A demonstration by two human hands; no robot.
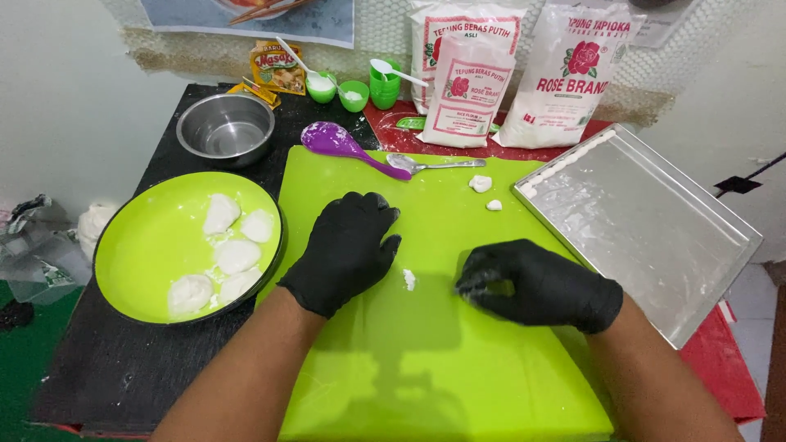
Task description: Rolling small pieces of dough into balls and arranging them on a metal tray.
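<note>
My left hand [348, 252] in its black glove lies palm down on the lime-green cutting board [426, 360], fingers loosely bent and pointing away from me; I cannot tell whether anything is under the palm. My right hand [540, 286] is curled into a loose claw, fingertips [473, 286] pressed to the board. Whether they pinch any dough I cannot tell, since the glove hides that spot.

A small scrap of white dough [408, 280] lies on the board between my two hands, just beside the heel of the left and a little short of the right fingertips, touching neither. It is slightly longer than wide, its long axis running away from me toward the far edge of the board.

Beyond my right fingertips sit two more bits of dough [481, 183], near the corner of the metal tray [655, 237], which lies off to the right of my right hand. To the left of my left hand is a green plate [147, 245] holding five white dough lumps [237, 255]. Beyond the left hand lie a purple spoon [348, 147] and a metal spoon [430, 164], their handles crossing.
</note>
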